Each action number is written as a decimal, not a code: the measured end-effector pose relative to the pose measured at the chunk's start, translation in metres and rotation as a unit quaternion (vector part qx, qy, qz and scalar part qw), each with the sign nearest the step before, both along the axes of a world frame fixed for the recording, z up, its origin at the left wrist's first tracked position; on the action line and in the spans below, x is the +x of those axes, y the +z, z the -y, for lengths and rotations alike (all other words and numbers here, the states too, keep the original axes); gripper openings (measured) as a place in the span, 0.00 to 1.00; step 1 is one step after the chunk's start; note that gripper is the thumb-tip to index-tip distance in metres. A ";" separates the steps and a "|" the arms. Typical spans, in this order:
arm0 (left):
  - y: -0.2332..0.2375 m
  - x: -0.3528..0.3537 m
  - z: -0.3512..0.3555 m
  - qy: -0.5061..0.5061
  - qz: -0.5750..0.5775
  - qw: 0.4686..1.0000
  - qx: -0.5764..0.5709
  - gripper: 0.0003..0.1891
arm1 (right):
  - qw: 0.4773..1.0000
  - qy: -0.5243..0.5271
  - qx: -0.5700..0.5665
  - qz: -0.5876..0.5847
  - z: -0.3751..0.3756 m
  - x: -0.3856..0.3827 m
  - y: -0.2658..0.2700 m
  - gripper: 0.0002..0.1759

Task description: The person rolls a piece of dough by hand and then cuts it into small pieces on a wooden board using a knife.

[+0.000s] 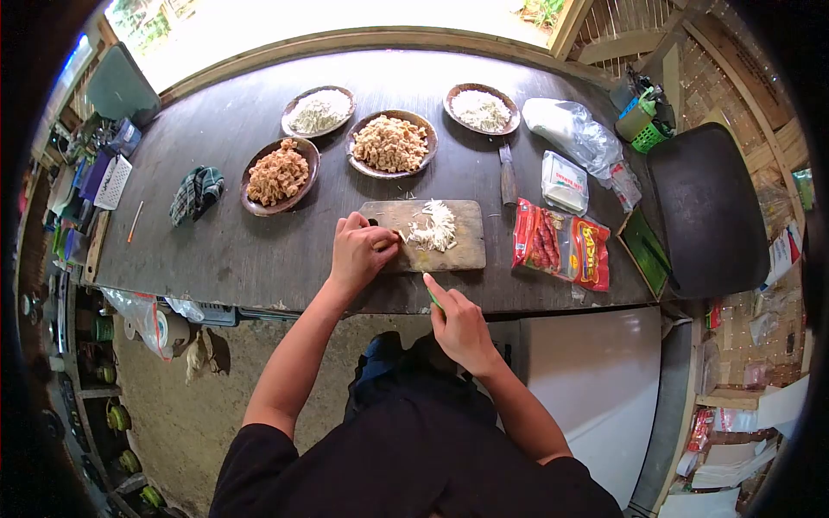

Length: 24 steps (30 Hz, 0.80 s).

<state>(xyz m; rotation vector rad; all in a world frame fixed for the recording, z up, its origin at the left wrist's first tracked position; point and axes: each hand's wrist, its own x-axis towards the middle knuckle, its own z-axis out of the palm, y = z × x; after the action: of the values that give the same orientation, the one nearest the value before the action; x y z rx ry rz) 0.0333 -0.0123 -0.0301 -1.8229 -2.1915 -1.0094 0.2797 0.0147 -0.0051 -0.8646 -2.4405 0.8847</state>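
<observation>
My left hand (358,252) rests at the left end of a wooden cutting board (471,233), fingers pinched together; what they hold is mostly hidden. My right hand (464,324) is closed around the green handle of a small knife (433,293) at the board's front edge. Its blade is hard to make out. A pile of thin white shreds (436,226) lies on the board, just right of my left fingers. Behind the board stand a bowl of reddish-brown chunks (278,174) and a bowl of paler tan chunks (390,144).
Farther back are two plates of white shreds, one left (318,112) and one right (482,110). A cleaver (508,177), a red sausage packet (561,246), a white packet (565,183) and plastic bags (574,129) lie right. A checked cloth (197,194) lies left.
</observation>
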 end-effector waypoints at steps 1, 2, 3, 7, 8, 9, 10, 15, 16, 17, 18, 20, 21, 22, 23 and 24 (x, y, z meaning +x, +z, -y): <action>0.000 -0.001 0.000 0.001 0.000 1.000 0.000 0.07 | 1.000 0.001 -0.001 -0.002 -0.001 -0.001 -0.001 0.32; -0.002 -0.001 -0.001 0.001 0.002 1.000 0.003 0.07 | 1.000 0.001 -0.002 -0.002 0.001 -0.003 -0.003 0.32; -0.001 0.000 -0.002 0.000 0.005 1.000 0.007 0.07 | 1.000 -0.006 0.010 0.010 0.003 -0.006 -0.005 0.32; 0.002 0.001 -0.001 0.001 -0.003 1.000 0.006 0.07 | 0.998 -0.005 0.049 0.035 -0.001 -0.013 -0.009 0.32; 0.002 0.001 -0.001 0.002 -0.001 1.000 0.006 0.07 | 0.998 -0.004 0.050 0.033 -0.002 -0.013 -0.009 0.32; 0.002 0.001 -0.001 0.003 0.002 1.000 0.006 0.07 | 0.998 -0.006 0.048 0.031 -0.003 -0.012 -0.008 0.31; 0.003 0.001 0.000 0.003 0.001 1.000 0.007 0.07 | 0.998 -0.009 0.046 0.030 -0.003 -0.010 -0.008 0.31; 0.001 0.000 0.000 0.004 -0.002 1.000 -0.009 0.07 | 0.999 -0.002 0.029 0.016 -0.002 -0.001 -0.002 0.31; 0.000 0.000 0.001 0.003 -0.001 1.000 -0.010 0.07 | 1.000 0.009 0.024 0.019 -0.001 0.000 0.000 0.31; 0.000 -0.001 0.001 0.001 -0.012 1.000 -0.004 0.07 | 1.000 0.009 0.023 0.019 -0.001 0.000 0.000 0.31; 0.000 -0.002 0.000 -0.001 -0.022 1.000 0.002 0.07 | 1.000 0.012 0.019 0.009 -0.002 0.000 0.000 0.31; 0.000 -0.001 0.000 -0.001 -0.018 1.000 0.001 0.07 | 1.000 0.016 0.013 0.000 -0.001 0.000 -0.001 0.31; 0.001 -0.002 0.000 -0.001 -0.014 1.000 0.001 0.07 | 1.000 0.006 0.008 0.002 0.000 -0.002 -0.001 0.31; 0.001 -0.001 0.000 -0.001 -0.014 1.000 0.000 0.07 | 1.000 -0.003 0.003 0.004 0.002 -0.003 -0.001 0.32; 0.002 -0.001 0.000 -0.002 -0.010 1.000 0.000 0.07 | 1.000 -0.003 0.003 0.005 0.002 -0.005 -0.002 0.32; 0.002 0.000 0.000 -0.003 -0.007 1.000 0.001 0.07 | 1.000 -0.007 0.011 0.011 0.002 -0.008 -0.004 0.32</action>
<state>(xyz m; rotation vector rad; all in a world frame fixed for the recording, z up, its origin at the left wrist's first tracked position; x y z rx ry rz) 0.0329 -0.0124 -0.0281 -1.8303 -2.1783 -0.9964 0.2718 0.0131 -0.0088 -0.8881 -2.4554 0.8450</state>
